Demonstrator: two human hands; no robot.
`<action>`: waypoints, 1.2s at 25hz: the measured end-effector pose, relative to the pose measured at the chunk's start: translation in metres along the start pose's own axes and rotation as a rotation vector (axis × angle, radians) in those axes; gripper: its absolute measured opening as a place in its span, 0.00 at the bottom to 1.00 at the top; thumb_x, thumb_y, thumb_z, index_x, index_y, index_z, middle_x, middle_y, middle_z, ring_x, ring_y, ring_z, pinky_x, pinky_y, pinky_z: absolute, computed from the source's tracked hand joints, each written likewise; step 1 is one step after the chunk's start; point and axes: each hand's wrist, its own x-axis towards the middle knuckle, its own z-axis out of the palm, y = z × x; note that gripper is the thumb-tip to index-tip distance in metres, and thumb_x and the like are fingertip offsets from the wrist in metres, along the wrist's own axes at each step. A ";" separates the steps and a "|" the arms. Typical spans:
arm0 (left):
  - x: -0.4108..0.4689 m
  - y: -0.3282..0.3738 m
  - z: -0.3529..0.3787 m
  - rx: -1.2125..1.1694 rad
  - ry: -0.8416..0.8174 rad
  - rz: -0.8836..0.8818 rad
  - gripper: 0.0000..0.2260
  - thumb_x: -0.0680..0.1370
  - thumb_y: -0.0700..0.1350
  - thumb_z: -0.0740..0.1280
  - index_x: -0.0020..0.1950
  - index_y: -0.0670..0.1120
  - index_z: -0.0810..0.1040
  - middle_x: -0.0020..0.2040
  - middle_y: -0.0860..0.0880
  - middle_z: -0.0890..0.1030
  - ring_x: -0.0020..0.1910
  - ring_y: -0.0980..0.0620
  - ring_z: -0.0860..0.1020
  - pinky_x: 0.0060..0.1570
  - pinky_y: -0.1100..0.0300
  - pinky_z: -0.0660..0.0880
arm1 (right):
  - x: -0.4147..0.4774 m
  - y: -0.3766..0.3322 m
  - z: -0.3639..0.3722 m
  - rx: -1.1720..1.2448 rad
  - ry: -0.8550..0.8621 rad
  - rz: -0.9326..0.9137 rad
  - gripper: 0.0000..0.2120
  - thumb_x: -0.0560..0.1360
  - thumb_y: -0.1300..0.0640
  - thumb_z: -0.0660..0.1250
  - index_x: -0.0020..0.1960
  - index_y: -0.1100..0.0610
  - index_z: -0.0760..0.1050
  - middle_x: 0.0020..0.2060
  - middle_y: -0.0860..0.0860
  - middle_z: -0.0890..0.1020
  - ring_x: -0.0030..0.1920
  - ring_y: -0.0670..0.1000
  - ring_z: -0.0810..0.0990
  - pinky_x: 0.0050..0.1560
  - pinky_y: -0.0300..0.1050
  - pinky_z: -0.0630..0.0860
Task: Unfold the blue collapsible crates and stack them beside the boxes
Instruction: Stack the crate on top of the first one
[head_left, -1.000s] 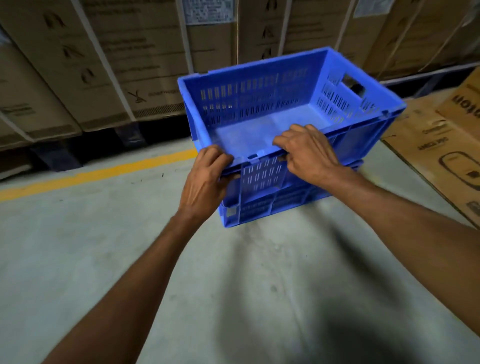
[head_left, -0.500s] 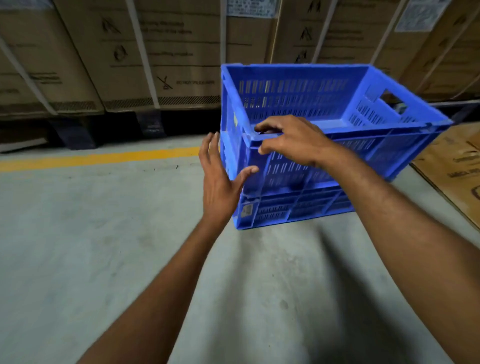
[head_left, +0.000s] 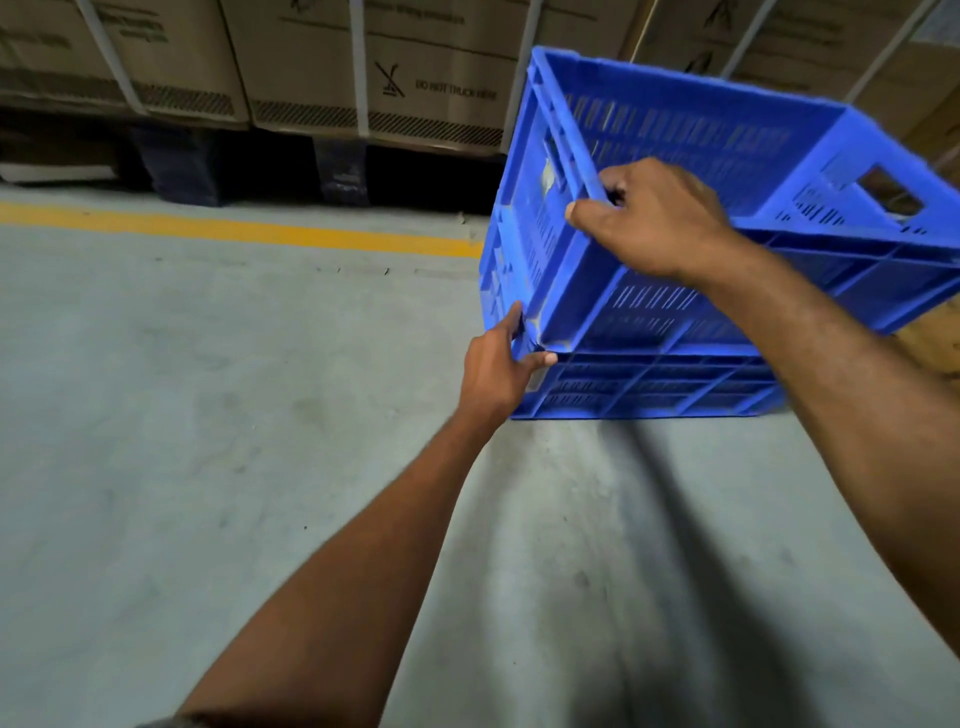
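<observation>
Blue crate (head_left: 701, 291) sits at the right of the frame, on top of a flat blue one (head_left: 649, 389) on the grey floor (head_left: 208, 467). My right hand (head_left: 654, 218) is curled tight over its near top edge. My left hand (head_left: 493, 374) pinches its lower left corner. Brown boxes (head_left: 311, 62) stand behind, along the top.
</observation>
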 end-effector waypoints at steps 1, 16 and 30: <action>0.002 -0.003 0.000 0.011 0.012 0.026 0.40 0.70 0.50 0.79 0.78 0.46 0.65 0.68 0.47 0.79 0.68 0.51 0.76 0.67 0.58 0.72 | 0.001 0.000 0.001 -0.015 0.009 -0.001 0.18 0.75 0.41 0.62 0.47 0.55 0.78 0.33 0.55 0.77 0.39 0.62 0.76 0.40 0.52 0.73; 0.006 -0.013 -0.006 0.109 0.006 0.154 0.37 0.72 0.49 0.78 0.77 0.49 0.67 0.67 0.50 0.80 0.65 0.50 0.78 0.64 0.53 0.76 | -0.002 0.006 0.002 -0.076 0.000 -0.076 0.29 0.75 0.32 0.60 0.43 0.61 0.74 0.33 0.56 0.72 0.36 0.59 0.72 0.40 0.54 0.70; 0.030 0.207 -0.001 1.146 -0.012 0.725 0.20 0.75 0.64 0.68 0.50 0.47 0.74 0.44 0.37 0.80 0.47 0.34 0.80 0.40 0.49 0.69 | -0.037 0.175 -0.009 -0.344 0.203 -0.054 0.25 0.67 0.50 0.79 0.55 0.56 0.69 0.45 0.53 0.74 0.50 0.58 0.74 0.52 0.53 0.67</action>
